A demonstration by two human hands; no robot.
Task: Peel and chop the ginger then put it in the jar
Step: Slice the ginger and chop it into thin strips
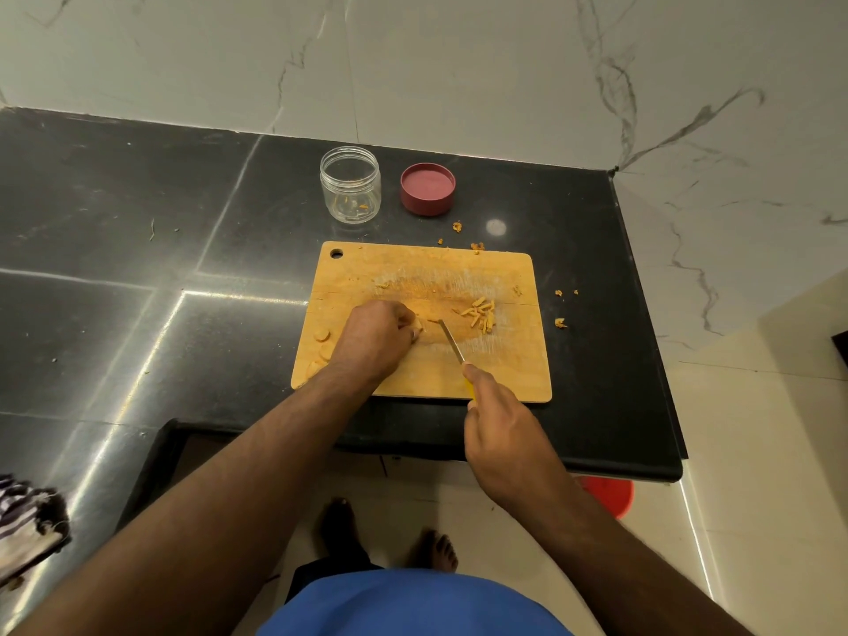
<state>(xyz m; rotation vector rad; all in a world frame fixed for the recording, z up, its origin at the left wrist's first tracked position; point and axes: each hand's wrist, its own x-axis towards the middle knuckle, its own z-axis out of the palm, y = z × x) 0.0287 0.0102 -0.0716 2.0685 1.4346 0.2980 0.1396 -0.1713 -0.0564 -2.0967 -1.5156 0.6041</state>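
Near the middle of the frame, on a black counter (137, 250), a wooden cutting board (504, 374). At the board's left-centre, left hand (374, 335), fingers curled down and pinching a small pale ginger piece (417, 324) against the wood. Lower right of the board, right hand (498, 420) clamped round the yellow handle of a knife (452, 344), blade slanting up-left, tip close beside the held piece. Right of the blade, a small heap of ginger sticks (482, 314). Along the board's left edge, round ginger slices (321, 335). Above the board, upper centre, an open clear jar (350, 183) with a few scraps at the bottom, and just right of it a red lid (427, 189), inner side up. Scattered peel bits (560, 322) right of the board.
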